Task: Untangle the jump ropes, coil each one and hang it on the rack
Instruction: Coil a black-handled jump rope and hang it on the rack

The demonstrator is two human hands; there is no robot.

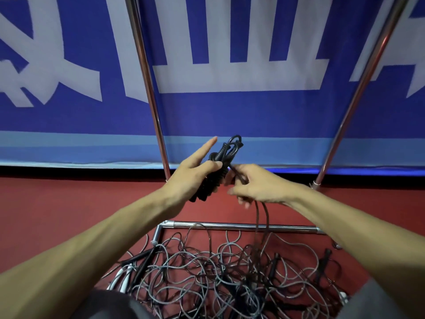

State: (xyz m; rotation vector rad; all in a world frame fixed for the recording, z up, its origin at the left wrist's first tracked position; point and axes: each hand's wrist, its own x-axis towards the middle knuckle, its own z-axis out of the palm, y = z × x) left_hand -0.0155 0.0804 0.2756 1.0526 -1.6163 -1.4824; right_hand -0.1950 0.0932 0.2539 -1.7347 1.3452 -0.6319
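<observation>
Red floor (69, 203) at 6 o'clock, heaped with tangled jump ropes (218, 272). Above, left grip (188, 176) curled round black handles (208, 184), right grip (257, 185) pinching their trailing cord (266, 217). Beyond at 12 o'clock, rack poles (147, 72), no coils hung in view: seemingly barely begun.

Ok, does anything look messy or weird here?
Yes. The jump ropes on the floor below the rack bar lie in one big tangled heap, grey and black cords looped through each other instead of coiled.
</observation>
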